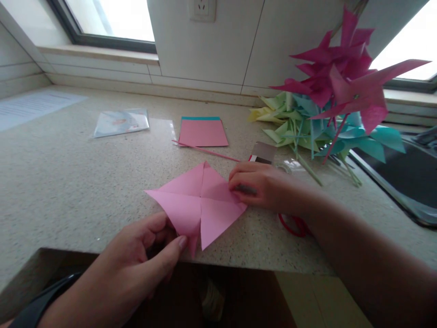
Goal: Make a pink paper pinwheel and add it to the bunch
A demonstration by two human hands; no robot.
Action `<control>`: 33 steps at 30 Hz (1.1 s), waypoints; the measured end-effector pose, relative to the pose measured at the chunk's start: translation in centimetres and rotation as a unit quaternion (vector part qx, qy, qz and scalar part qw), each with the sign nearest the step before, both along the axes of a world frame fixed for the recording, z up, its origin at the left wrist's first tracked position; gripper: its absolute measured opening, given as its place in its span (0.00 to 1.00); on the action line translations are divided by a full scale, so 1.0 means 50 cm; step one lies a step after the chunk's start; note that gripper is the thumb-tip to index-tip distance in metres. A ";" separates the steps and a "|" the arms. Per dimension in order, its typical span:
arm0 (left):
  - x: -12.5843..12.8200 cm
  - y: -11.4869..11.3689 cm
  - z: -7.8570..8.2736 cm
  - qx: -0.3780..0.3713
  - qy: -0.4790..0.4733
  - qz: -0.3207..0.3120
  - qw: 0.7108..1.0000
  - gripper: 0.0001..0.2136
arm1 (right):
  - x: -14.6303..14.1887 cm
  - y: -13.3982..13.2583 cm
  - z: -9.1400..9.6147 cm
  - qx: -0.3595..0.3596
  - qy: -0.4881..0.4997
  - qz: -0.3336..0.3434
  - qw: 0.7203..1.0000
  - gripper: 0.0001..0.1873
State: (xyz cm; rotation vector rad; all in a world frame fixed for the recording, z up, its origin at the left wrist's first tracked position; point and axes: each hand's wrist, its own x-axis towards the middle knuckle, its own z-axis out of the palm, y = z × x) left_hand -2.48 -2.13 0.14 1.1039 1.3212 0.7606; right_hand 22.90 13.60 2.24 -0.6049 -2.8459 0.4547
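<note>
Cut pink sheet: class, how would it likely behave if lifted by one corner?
The cut pink sheet is probably light, as it looks like thin paper. It would likely flop, since it curls near the left hand. It might tear from the slit on its near side.

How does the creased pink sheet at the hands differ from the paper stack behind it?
The creased sheet is slit at its near corner; the paper stack looks uncut. The left hand and right hand are on the creased sheet; neither is on the paper stack. Both show a pink face.
</note>
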 end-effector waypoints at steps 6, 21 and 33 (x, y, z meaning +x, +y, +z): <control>-0.006 -0.003 -0.005 0.014 0.009 -0.030 0.999 0.15 | 0.016 0.009 -0.002 -0.016 0.035 -0.044 0.998 0.06; -0.004 -0.003 0.007 0.175 0.161 -0.092 0.967 0.10 | 0.013 0.016 -0.009 -0.005 0.033 0.008 0.999 0.07; -0.026 0.014 0.022 0.454 0.390 -0.097 0.795 0.05 | 0.017 0.024 -0.013 0.016 0.086 -0.065 0.994 0.02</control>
